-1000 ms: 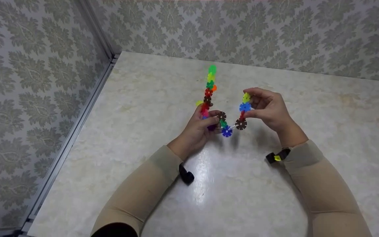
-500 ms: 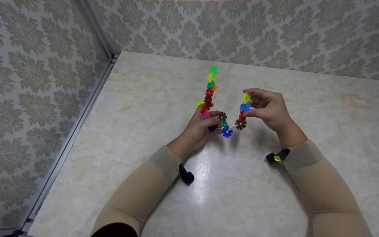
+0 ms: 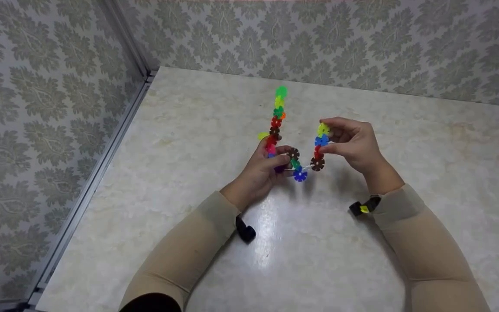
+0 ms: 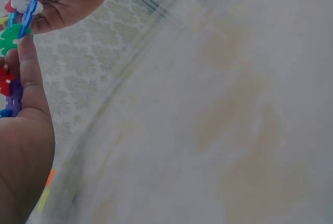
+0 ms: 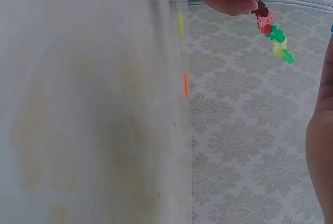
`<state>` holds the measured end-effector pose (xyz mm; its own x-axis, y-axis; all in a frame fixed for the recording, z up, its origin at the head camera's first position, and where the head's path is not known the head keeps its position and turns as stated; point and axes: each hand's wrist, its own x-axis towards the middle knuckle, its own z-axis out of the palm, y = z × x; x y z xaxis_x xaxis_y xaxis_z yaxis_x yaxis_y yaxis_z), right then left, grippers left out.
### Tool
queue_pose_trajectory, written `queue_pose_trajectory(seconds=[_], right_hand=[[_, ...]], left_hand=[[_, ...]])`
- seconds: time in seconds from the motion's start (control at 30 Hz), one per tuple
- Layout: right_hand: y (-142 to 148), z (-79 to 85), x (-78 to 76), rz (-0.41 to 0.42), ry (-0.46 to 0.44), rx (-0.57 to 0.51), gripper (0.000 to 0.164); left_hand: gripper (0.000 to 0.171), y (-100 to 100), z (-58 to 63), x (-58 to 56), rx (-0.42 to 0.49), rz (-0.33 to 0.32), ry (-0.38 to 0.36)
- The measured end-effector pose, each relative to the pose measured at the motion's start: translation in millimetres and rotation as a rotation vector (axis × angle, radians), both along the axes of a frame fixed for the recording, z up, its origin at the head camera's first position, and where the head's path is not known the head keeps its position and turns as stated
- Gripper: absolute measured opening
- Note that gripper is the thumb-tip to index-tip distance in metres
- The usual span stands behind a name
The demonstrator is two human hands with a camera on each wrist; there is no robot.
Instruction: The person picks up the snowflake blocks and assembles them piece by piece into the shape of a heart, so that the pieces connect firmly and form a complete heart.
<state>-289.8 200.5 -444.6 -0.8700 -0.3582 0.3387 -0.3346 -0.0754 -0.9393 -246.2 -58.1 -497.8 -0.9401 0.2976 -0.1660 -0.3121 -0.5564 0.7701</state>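
Note:
A chain of colourful notched snowflake discs stretches between both hands, above the table. My left hand grips its middle near the pink and purple discs, thumb towards the dark brown disc. From there one straight run points away to a bright green disc. The other part dips through a blue disc and a white one to a brown disc. My right hand pinches that end, finger at the yellow disc, thumb by the red one. The left wrist view shows a green disc at the left fingers.
A loose yellow disc and a loose orange disc lie on the pale marbled table. Patterned walls stand behind and at the left. A black strap piece sticks out from the left wrist.
The chain's far run and the blue disc have shifted very slightly to the right. The end in my right hand has tilted slightly left. Both hands keep their hold.

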Motion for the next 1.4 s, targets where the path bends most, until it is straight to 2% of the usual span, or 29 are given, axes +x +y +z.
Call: queue_pose_trajectory(seconds=[0.2, 0.37, 0.43, 0.57, 0.7, 0.87, 1.07, 1.23, 1.3, 1.4], right_hand=[[0.0, -2.1, -3.0, 0.094, 0.011, -0.026, 0.052], [0.6, -7.4, -7.8, 0.162, 0.018, -0.005, 0.053], [0.9, -9.6, -9.1, 0.161, 0.006, 0.022, 0.056], [0.3, -11.1, -10.3, 0.121, -0.005, 0.075, 0.061], [-0.8, -11.5, -12.0, 0.069, -0.036, 0.083, 0.058], [-3.7, -11.2, -13.8, 0.080, -0.069, 0.062, 0.051], [-10.8, -11.3, -17.9, 0.133, -0.122, 0.071, 0.054], [-23.2, -9.1, -27.3, 0.092, -0.207, 0.205, 0.049], [-31.3, -7.3, -33.6, 0.071, -0.220, 0.323, 0.046], [-48.0, -5.2, -44.2, 0.058, -0.191, 0.541, 0.041]], left_hand=[[0.074, -1.8, 1.7, -0.4, -0.017, -0.030, 0.025], [0.070, -2.9, 2.8, -1.6, -0.058, -0.009, 0.081], [0.070, -3.1, 2.9, -2.1, -0.098, 0.024, 0.115], [0.079, -3.7, 2.5, -3.9, -0.190, 0.082, 0.174], [0.080, -5.2, 4.6, -5.1, -0.232, 0.118, 0.195], [0.079, -11.5, 8.5, -7.6, -0.234, 0.152, 0.194], [0.072, -25.3, 8.9, -15.6, -0.156, 0.212, 0.170], [0.069, -38.5, 8.0, -22.7, -0.068, 0.274, 0.145], [0.070, -43.4, 8.3, -24.2, -0.043, 0.299, 0.136], [0.071, -50.1, 8.6, -26.2, -0.015, 0.334, 0.127]])
